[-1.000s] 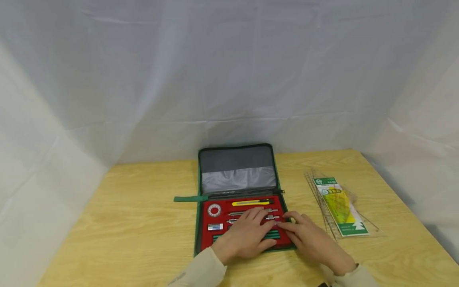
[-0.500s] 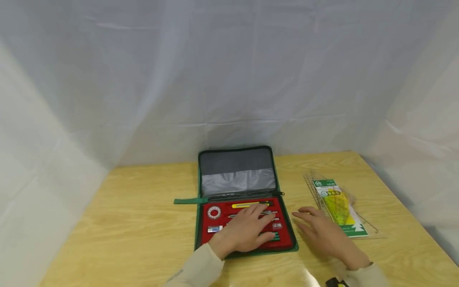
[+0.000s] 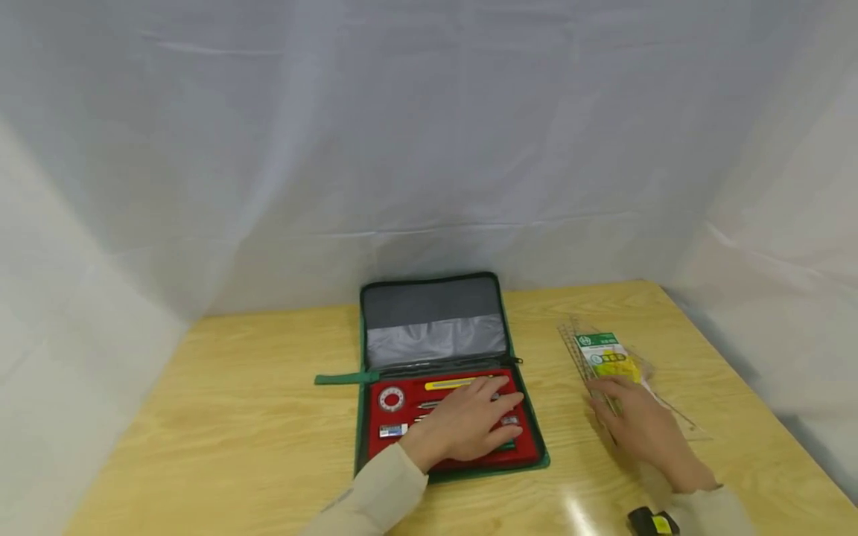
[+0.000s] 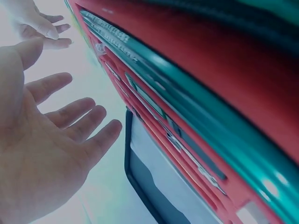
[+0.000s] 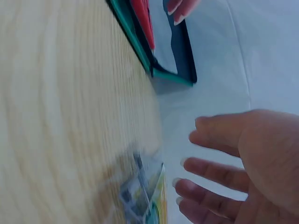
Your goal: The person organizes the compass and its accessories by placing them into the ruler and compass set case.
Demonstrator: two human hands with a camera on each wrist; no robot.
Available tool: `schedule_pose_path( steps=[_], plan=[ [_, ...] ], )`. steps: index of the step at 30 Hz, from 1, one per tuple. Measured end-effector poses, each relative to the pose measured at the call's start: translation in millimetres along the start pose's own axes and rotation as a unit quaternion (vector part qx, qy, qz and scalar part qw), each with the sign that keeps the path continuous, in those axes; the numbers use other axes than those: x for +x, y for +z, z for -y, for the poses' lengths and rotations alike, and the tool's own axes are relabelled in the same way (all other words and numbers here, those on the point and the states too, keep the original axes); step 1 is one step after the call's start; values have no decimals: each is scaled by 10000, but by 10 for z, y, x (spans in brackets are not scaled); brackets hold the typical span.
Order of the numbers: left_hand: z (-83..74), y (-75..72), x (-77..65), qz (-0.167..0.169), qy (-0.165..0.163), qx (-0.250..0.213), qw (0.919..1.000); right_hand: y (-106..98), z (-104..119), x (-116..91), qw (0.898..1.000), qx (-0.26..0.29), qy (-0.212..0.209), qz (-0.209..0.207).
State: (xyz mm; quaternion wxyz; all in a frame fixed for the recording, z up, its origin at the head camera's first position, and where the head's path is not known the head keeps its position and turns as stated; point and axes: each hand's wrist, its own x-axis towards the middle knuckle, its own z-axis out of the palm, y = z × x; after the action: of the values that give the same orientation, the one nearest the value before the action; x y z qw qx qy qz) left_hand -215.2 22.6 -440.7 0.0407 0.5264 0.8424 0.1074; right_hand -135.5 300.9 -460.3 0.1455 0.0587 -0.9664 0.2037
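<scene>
Pale sheeting [image 3: 402, 134] is hanging at the left, far and right sides of one wooden table [image 3: 268, 394]. From the left, one green strap [image 3: 338, 379] is sticking out of one unfolded green case [image 3: 429, 305], which is lying mid-table with its grey lid on the far side and its red tray [image 3: 375, 450] on the near side. At the tray's left, one white ring [image 3: 382, 399] is sitting far of one small white-and-blue block [image 3: 393, 430]. Further right, one yellow cutter [image 3: 449, 384] is lying along the tray's far edge, and silver instruments are showing in part, too covered to count. Two green pencils [image 4: 187, 95] are filling the near row, seen clearly from the left wrist.

One left hand [image 3: 465, 420] is hovering over the tray, its fingers spreading and released. Beyond its fingertips, one small clear item [image 3: 510, 420] is resting at the tray's right, and one zip pull [image 3: 516, 360] is jutting from the case's right edge.

Well right of the case, clear rulers [image 3: 573, 350], overlapping too much to count, are lying with one green-and-white card [image 3: 615, 363]. One right hand [image 3: 637, 424] is hanging over their near part, fingers loosely extending and released. One black-and-yellow device [image 3: 650, 521] is showing at the right cuff.
</scene>
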Motion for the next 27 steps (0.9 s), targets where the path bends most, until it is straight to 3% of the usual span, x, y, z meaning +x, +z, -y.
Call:
schedule_pose_path(
  steps=[11, 21, 27],
  plan=[
    [-15, 17, 127, 56, 95, 107, 9999, -157, -301, 33, 9923, -29, 1234, -8],
    [4, 51, 188, 284, 41, 12, 9996, -200, -419, 87, 9733, -58, 2132, 853],
    [-4, 62, 204, 145, 207, 48, 9997, -224, -426, 90, 9640, -193, 2365, 1199]
  ],
)
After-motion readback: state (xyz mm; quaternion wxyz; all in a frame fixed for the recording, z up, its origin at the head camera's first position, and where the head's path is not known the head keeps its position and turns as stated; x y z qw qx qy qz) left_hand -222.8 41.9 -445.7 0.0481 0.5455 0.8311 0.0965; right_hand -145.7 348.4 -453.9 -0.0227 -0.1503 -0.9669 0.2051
